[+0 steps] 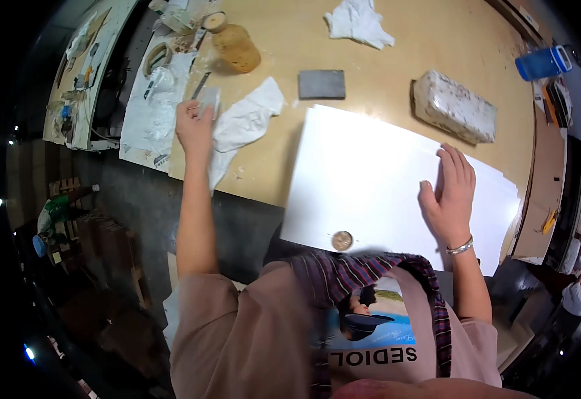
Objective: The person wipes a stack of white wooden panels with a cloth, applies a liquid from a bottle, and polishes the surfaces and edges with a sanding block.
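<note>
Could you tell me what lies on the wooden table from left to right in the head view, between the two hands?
Left hand → white cloth → grey block → white sheets → right hand.

Small grey piece (208,101) under fingers

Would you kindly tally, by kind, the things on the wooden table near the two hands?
White sheets: 1 stack
White cloths: 2
Grey blocks: 2, one flat, one small under the left hand
Speckled white brick: 1
Tan sponge: 1
Round disc: 1
Total: 8
</note>
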The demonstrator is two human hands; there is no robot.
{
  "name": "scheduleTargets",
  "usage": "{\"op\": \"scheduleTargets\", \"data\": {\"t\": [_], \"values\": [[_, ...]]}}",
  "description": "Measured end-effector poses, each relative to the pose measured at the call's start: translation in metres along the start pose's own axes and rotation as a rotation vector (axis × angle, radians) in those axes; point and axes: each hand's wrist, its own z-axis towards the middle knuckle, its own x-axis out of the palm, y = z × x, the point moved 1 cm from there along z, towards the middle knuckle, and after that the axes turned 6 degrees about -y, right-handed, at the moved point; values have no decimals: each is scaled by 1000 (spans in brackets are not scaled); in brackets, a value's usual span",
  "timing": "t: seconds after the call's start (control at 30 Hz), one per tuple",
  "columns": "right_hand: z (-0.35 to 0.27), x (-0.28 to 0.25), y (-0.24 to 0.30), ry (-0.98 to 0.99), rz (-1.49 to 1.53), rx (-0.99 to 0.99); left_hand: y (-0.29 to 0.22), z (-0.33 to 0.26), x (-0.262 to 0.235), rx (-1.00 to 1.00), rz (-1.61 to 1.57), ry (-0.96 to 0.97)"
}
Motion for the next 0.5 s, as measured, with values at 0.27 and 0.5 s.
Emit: {"op": "scheduleTargets", "data": {"t": [0.27,0.5], "values": [[0,4,13,-8,-47,74,82,117,-19,-50,553,-165],[3,4,12,-11,-53,90,9,94,29,247,139,97]]}}
